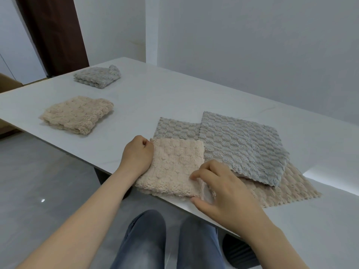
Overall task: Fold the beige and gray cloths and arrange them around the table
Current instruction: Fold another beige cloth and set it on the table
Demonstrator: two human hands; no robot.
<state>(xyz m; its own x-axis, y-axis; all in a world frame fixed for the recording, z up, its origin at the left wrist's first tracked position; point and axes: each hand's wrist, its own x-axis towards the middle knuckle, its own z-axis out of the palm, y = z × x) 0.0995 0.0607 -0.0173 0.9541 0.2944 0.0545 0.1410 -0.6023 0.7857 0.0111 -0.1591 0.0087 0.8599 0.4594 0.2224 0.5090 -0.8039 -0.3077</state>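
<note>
A folded beige cloth (174, 166) lies at the near edge of the white table (155, 98). My left hand (137, 155) grips its left edge with curled fingers. My right hand (223, 193) pinches its right edge between thumb and fingers. To the right, a gray cloth (242, 144) lies spread over a flat beige cloth (287, 189). Another gray cloth (174, 129) peeks out behind the folded beige one. Farther left sit a folded beige cloth (77, 114) and, beyond it, a folded gray cloth (98, 76).
The table's near edge runs diagonally past my legs (167, 241), which are in blue jeans. A white wall stands behind the table and a dark brown door frame (52, 33) at the far left. Gray floor lies to the left.
</note>
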